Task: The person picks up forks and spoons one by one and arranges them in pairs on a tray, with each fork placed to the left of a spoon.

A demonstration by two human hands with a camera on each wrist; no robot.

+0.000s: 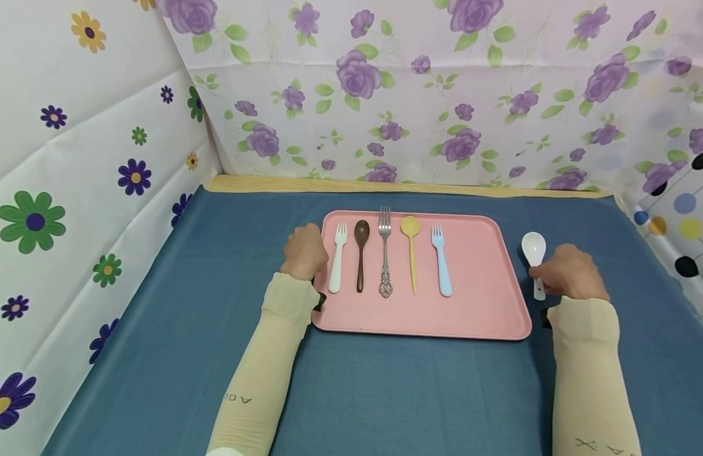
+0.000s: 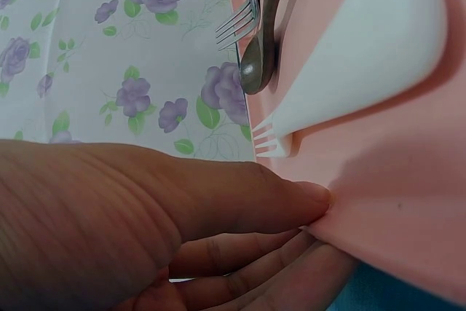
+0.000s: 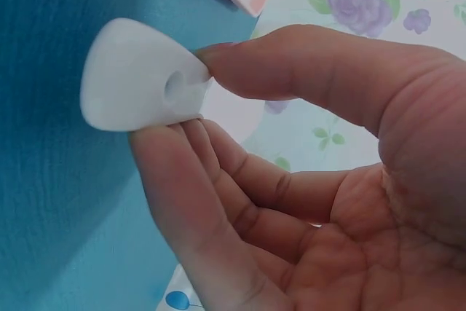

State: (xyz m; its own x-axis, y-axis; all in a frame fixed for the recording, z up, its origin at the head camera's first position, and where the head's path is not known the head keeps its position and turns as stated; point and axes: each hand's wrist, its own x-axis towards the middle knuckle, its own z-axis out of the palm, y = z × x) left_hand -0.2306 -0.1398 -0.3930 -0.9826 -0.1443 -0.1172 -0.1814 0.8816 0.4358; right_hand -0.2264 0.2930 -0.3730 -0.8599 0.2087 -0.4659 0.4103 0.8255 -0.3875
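Observation:
A pink tray [image 1: 482, 278] lies on the blue cloth, bearing a white fork [image 1: 337, 266], a dark brown spoon [image 1: 360, 253], an ornate metal fork [image 1: 385, 253], a yellow spoon [image 1: 411, 247] and a light blue fork [image 1: 442, 266] in a row. My left hand [image 1: 306, 252] pinches the tray's left rim; in the left wrist view the thumb [image 2: 291, 198] is on top and the fingers are underneath. Right of the tray, my right hand [image 1: 572, 272] pinches a white spoon [image 1: 534, 247] by its handle. A hole shows near the handle's end [image 3: 138, 78] in the right wrist view.
Blue cloth [image 1: 420, 399] covers the table, with a pale wooden strip [image 1: 329, 183] along its back edge. Flower-printed sheets [image 1: 306, 114] stand behind and at the left side. A dotted sheet [image 1: 690, 240] borders the right.

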